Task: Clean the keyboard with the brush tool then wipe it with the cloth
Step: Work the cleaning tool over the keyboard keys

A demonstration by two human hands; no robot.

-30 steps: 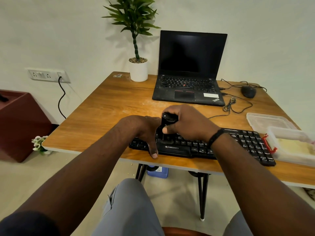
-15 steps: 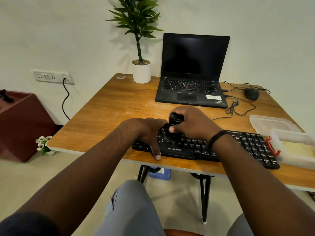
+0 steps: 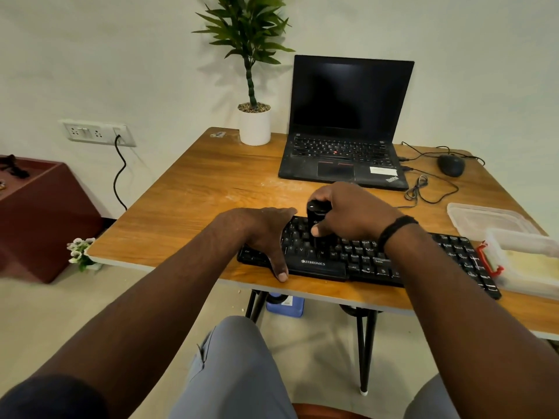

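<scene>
Here, the fingers [image 3: 325, 196] of the right hand [image 3: 354, 211] are curled round the black brush [image 3: 315, 214], with the thumb pinching its near side. The brush stands upright, its lower end down on the keys in the left-centre part of the keyboard [image 3: 363, 257]. The bristles are hidden by the hand and the dark keys. A dark band [image 3: 396, 226] circles the right wrist.

The left hand [image 3: 266, 234] lies flat on the left end of the keyboard, fingers straight and pressed together, thumb extended over the near edge onto the desk [image 3: 196, 207].

The keyboard lies along the near edge of the desk, running left to right. At its right end, just beside it, sits a clear plastic box [image 3: 526, 261] with a red latch; whether they touch cannot be told. A clear lid [image 3: 484, 219] lies just beyond the box.

At the far side of the desk an open laptop [image 3: 348, 122] shows a dark screen. To its left stands a potted plant [image 3: 252, 86]; to its right lies a mouse [image 3: 450, 164] with loose cables [image 3: 423, 189] near it.

No cloth can be made out.
</scene>
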